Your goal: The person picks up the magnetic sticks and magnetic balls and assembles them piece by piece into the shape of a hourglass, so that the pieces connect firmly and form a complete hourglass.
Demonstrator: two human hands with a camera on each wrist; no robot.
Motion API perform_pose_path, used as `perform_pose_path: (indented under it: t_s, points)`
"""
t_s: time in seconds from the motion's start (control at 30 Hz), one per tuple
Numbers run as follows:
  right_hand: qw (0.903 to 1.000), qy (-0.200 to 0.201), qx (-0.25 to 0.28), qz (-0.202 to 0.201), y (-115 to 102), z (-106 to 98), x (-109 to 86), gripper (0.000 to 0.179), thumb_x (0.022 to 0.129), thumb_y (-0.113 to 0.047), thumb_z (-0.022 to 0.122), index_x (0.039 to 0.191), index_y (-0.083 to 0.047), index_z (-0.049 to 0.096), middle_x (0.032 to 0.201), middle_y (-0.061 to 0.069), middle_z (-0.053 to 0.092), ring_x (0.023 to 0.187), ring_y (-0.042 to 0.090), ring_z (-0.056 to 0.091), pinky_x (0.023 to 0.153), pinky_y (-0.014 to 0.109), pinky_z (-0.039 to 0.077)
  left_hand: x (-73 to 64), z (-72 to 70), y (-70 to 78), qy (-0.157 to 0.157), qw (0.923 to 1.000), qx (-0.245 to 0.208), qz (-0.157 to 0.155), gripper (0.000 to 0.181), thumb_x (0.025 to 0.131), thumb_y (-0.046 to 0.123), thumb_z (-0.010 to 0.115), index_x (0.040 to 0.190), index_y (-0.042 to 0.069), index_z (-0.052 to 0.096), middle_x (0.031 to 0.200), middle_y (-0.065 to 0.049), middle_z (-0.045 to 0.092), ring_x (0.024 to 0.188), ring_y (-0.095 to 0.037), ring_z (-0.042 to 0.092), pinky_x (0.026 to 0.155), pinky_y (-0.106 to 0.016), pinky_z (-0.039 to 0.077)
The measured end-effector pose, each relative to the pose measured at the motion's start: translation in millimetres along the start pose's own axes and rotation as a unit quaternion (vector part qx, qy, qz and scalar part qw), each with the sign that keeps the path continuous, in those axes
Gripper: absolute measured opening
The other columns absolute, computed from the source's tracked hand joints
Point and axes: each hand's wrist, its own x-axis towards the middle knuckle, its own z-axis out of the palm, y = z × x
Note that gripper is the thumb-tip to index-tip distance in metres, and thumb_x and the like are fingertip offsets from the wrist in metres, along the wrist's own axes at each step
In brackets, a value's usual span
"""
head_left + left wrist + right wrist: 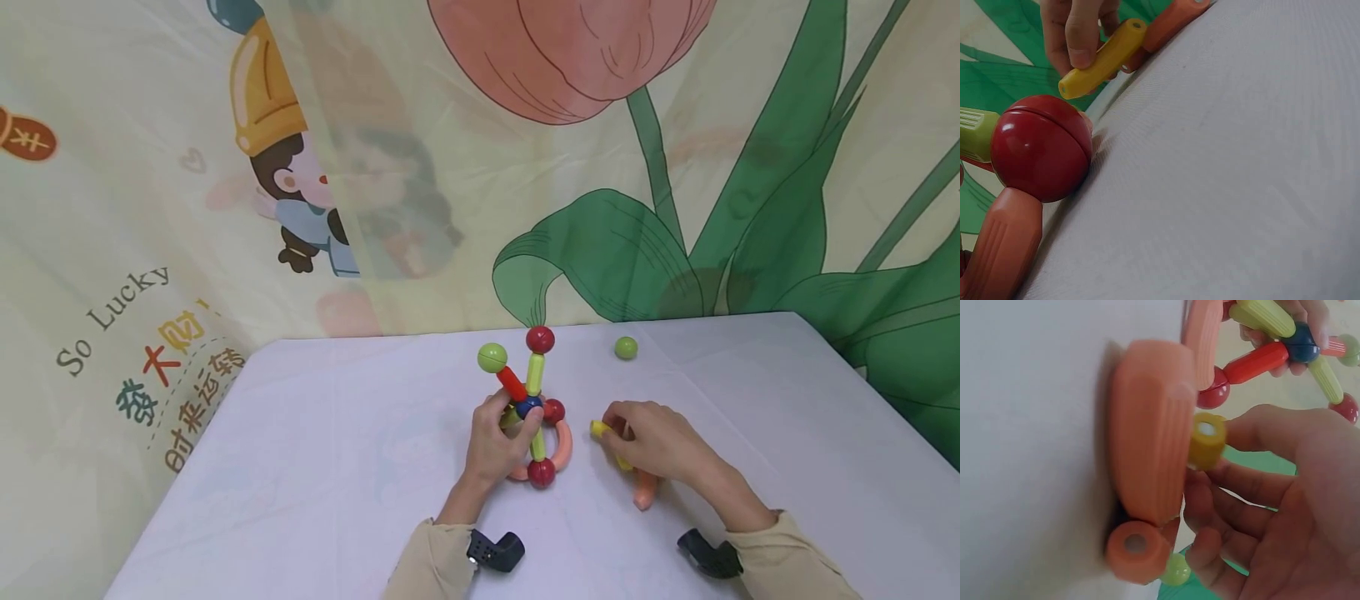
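My left hand grips a built figure of magnetic sticks and balls around its blue ball. A red stick with a light green ball and a yellow-green stick with a red ball point upward from it. Lower down, a red ball and curved orange sticks form its base on the table. Between thumb and fingers, my right hand pinches a yellow magnetic stick, apart from the figure. Orange sticks lie beside that hand.
A loose green ball rests near the back of the white-covered table. Behind the table hangs a printed cloth with a large flower and leaves. Each wrist carries a black camera mount.
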Motion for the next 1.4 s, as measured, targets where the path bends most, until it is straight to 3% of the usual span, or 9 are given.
perform_pose_path:
  t_s: [0.2, 0.3, 0.53, 0.93, 1.17, 1.4]
  points:
    - [0.9993, 0.016, 0.029, -0.016, -2, -8, 5.8, 0.021, 0.086, -0.02, 0.06, 0.102, -0.008, 0.065, 0.075, -0.002, 0.059, 0.065, 0.012, 0.05, 0.056, 0.027, 0.043, 3.6, -8.8, 29.2, 0.0, 1.0, 0.0, 0.003, 0.02, 0.084, 0.007, 0.063, 0.103, 0.0, 0.062, 0.093, -0.012, 0.072, 0.084, -0.024, 0.065, 0.077, -0.03, 0.055]
    - [0.9982, 0.026, 0.041, -0.037, -1, -14, 9.9, 0.02, 0.088, -0.019, 0.059, 0.103, -0.007, 0.065, 0.079, -0.001, 0.061, 0.07, 0.012, 0.051, 0.06, 0.025, 0.044, 4.3, -10.8, 35.1, -0.001, 1.0, 0.001, 0.002, 0.02, 0.084, 0.007, 0.063, 0.102, -0.001, 0.062, 0.092, -0.012, 0.072, 0.083, -0.024, 0.065, 0.077, -0.03, 0.055]
    - [0.994, 0.013, 0.079, -0.074, -2, -25, 16.5, 0.026, 0.093, -0.019, 0.058, 0.114, -0.005, 0.061, 0.092, 0.002, 0.063, 0.079, 0.015, 0.054, 0.06, 0.023, 0.048, 4.0, -10.2, 35.0, 0.0, 1.0, 0.0, 0.0, 0.019, 0.084, 0.007, 0.063, 0.102, 0.0, 0.062, 0.092, -0.012, 0.072, 0.083, -0.025, 0.064, 0.077, -0.031, 0.054]
    - [0.9858, 0.073, 0.126, -0.085, -8, -38, 26.3, 0.034, 0.093, -0.015, 0.058, 0.124, -0.001, 0.055, 0.104, 0.013, 0.064, 0.086, 0.019, 0.06, 0.067, 0.025, 0.053, 4.5, -11.4, 37.8, -0.003, 0.9999, 0.003, -0.014, 0.02, 0.084, 0.008, 0.064, 0.103, 0.0, 0.063, 0.093, -0.013, 0.072, 0.082, -0.024, 0.063, 0.075, -0.03, 0.054]
    - [0.9814, 0.087, 0.141, -0.097, -14, -42, 30.2, 0.034, 0.094, -0.013, 0.055, 0.126, -0.004, 0.051, 0.109, 0.015, 0.062, 0.091, 0.024, 0.06, 0.069, 0.029, 0.053, 4.5, -11.7, 38.1, -0.002, 0.9999, 0.002, -0.01, 0.019, 0.084, 0.008, 0.063, 0.102, 0.0, 0.063, 0.092, -0.012, 0.072, 0.079, -0.021, 0.061, 0.072, -0.027, 0.053]
    - [0.9709, 0.117, 0.165, -0.129, -23, -54, 36.7, 0.034, 0.097, -0.015, 0.052, 0.129, -0.005, 0.048, 0.111, 0.016, 0.058, 0.088, 0.024, 0.06, 0.069, 0.03, 0.051, 5.0, -11.1, 35.8, 0.001, 1.0, 0.004, 0.001, 0.019, 0.084, 0.007, 0.063, 0.101, 0.0, 0.063, 0.09, -0.012, 0.072, 0.077, -0.021, 0.061, 0.07, -0.03, 0.053]
